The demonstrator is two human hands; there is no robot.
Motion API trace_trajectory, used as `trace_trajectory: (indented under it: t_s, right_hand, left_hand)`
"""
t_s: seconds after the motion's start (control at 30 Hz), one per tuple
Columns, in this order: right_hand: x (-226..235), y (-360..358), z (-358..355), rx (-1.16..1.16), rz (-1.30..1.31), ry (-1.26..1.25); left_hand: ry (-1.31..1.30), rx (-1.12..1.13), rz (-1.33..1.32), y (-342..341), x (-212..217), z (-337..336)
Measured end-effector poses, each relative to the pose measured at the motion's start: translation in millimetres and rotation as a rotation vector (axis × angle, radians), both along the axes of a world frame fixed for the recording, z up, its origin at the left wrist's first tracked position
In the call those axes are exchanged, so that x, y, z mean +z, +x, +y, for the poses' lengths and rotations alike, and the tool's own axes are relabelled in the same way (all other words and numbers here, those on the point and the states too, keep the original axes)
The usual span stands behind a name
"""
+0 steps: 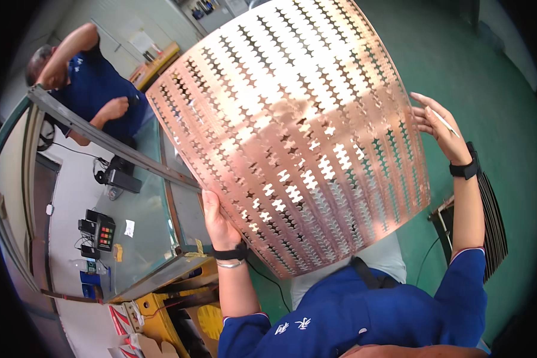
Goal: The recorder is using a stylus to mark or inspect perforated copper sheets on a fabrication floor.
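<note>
A large, thin copper-coloured sheet [268, 132], pierced with rows of small cross-shaped holes, is held up tilted in front of me. Along its lower left edge my left hand [219, 225] is closed, the thumb on the near face and the other fingers mostly hidden behind. At the right edge, my right hand [441, 128] has its fingers partly spread, with fingertips at the rim. A slim white pen-like stick [445, 124] is tucked in that hand and points down to the right. Light shines strongly off the sheet's upper part.
To the left stands a glass-topped table [143, 238] with a metal-framed glass panel [125, 143]. On it are a small keypad device [104, 231] and a bottle. Another person [95, 89] stands behind the panel. Dark slatted stack [489, 221] at right; yellow box [161, 316] below the table.
</note>
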State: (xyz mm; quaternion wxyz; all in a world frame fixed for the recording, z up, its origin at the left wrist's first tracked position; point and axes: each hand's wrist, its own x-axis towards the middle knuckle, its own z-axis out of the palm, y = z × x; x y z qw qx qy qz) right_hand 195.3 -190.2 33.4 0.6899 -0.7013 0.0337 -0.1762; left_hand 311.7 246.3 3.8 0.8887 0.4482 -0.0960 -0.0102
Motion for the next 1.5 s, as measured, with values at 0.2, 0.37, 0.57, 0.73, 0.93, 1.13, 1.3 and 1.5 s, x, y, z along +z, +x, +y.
trace_trajectory:
  t_s: [0.2, 0.37, 0.57, 0.73, 0.93, 1.13, 1.3, 1.5]
  right_hand:
    - [37.5, 11.3, -5.7, -0.004, -0.019, -0.051]
    - [72.8, 2.8, 5.1, -0.027, -0.102, -0.176]
    - [102.7, 6.0, 15.8, -0.050, -0.310, -0.279]
    - [125.5, 26.5, 30.2, -0.045, -0.425, -0.316]
    - [110.5, 71.3, 31.5, -0.043, -0.647, -0.247]
    - [48.6, 87.6, 33.5, 0.283, -0.707, 0.371]
    - [-43.1, 117.8, 30.0, 0.421, -0.174, 1.086]
    - [-132.8, 72.1, 54.8, 0.283, -0.077, 1.143]
  left_hand:
    - [-0.034, -0.038, -0.078, -8.0, 7.8, 2.8]
    - [-0.010, 0.002, -0.153, -16.4, 32.5, 0.6]
    - [0.074, 0.127, -0.328, -22.1, 71.0, -3.7]
    - [0.040, 0.291, -0.461, -15.5, 79.2, 7.5]
    - [0.212, 0.551, -0.658, -6.7, 75.0, 19.7]
    - [0.574, 0.713, -0.798, 12.7, 25.3, 45.1]
    - [0.270, 0.431, -0.572, 6.6, -16.5, 18.8]
    - [0.612, 0.438, -0.347, -24.1, -52.2, 24.5]
